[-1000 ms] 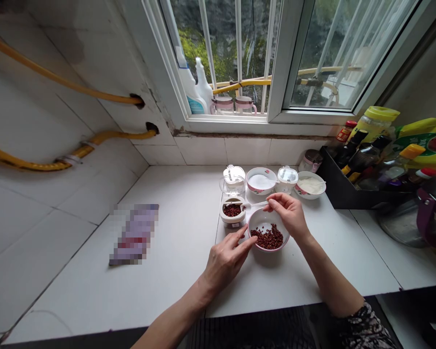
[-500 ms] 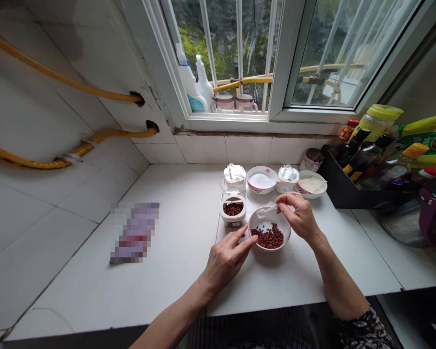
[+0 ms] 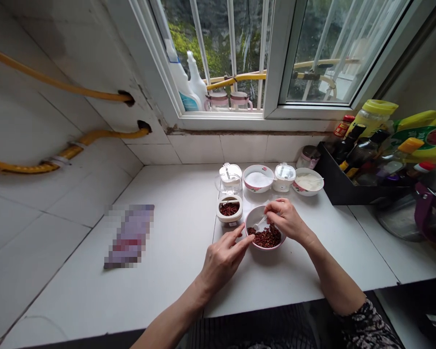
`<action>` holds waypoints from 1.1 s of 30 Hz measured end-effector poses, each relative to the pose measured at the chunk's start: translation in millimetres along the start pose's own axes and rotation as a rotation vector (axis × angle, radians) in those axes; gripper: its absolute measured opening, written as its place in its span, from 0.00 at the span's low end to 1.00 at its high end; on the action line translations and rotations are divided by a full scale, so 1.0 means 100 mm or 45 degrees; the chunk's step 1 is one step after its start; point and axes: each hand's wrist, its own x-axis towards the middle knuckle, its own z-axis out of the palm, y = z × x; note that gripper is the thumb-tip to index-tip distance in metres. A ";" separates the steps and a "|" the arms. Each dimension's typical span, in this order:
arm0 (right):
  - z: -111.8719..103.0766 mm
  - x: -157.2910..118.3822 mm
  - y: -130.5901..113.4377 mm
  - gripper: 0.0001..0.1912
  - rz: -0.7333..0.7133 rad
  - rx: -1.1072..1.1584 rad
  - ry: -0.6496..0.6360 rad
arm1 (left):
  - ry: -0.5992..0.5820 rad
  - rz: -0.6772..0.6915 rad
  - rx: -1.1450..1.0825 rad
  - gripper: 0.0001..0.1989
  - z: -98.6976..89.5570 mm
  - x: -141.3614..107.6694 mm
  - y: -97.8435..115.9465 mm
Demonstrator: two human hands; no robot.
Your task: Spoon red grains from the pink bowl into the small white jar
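A small white spoon (image 3: 260, 224) is pinched in my right hand (image 3: 284, 217), its head down in a white bowl with a pink rim (image 3: 252, 215). Dark red Sichuan peppercorns (image 3: 268, 237) lie in the bottom of this bowl. My left hand (image 3: 223, 254) grips the bowl's left side, fingertips at its outer edge and thumb at the near rim. Just left of the bowl stands an open seasoning jar (image 3: 229, 220), nearly full of similar peppercorns.
Behind are a closed seasoning jar (image 3: 230, 175), a bowl of white grains (image 3: 257, 178), another lidded jar (image 3: 284, 177) and a bowl of pale powder (image 3: 308, 182). A black box of bottles (image 3: 336, 186) stands right. A blurred purple packet (image 3: 131, 235) lies left.
My right hand has moved down and left, lowering the spoon from the bowl's far rim to the peppercorns. My left hand stays at the bowl. The view has shifted slightly.
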 end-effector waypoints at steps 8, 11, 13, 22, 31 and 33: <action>-0.08 0.02 0.01 0.07 0.179 0.356 0.091 | -0.005 -0.007 0.010 0.13 -0.01 0.00 0.00; -0.08 0.02 0.03 0.06 0.241 0.431 0.114 | -0.003 -0.005 0.004 0.12 -0.01 0.01 0.00; -0.07 0.02 0.04 0.06 0.223 0.377 0.143 | 0.003 -0.002 0.006 0.12 -0.01 0.01 0.00; -0.07 0.04 0.05 0.06 0.367 0.597 0.143 | 0.008 -0.002 0.001 0.12 0.00 0.00 0.00; -0.10 0.08 0.08 0.06 0.428 0.861 0.132 | -0.001 0.002 0.005 0.13 -0.01 0.00 0.00; -0.10 0.09 0.07 0.07 0.428 0.882 0.155 | -0.001 0.014 0.008 0.13 -0.01 0.00 -0.01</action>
